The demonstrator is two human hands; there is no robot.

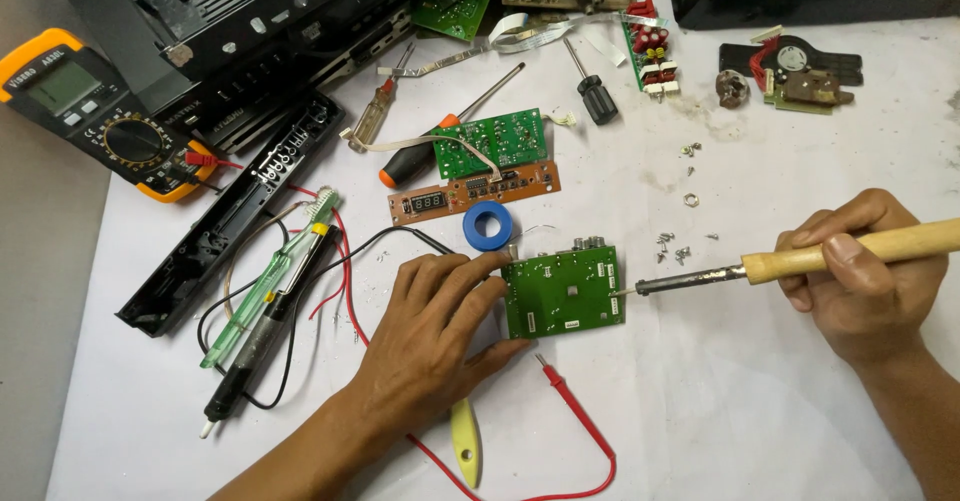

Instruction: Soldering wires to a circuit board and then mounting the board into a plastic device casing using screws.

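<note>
Left hand [432,333] flat, fingers spread, pressing green board [563,293] mid-worktop. Right hand [862,273] gripping soldering iron [790,260], lying sideways, tip touching board's right edge.

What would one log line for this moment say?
left hand: steadies green circuit board | right hand: holds soldering iron | tip: at board's right edge

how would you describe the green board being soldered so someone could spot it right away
On the white sheet, find the left hand; its fingertips pin the green circuit board. Unlike the other green board farther up, the soldering iron in the right hand meets its edge.
</note>
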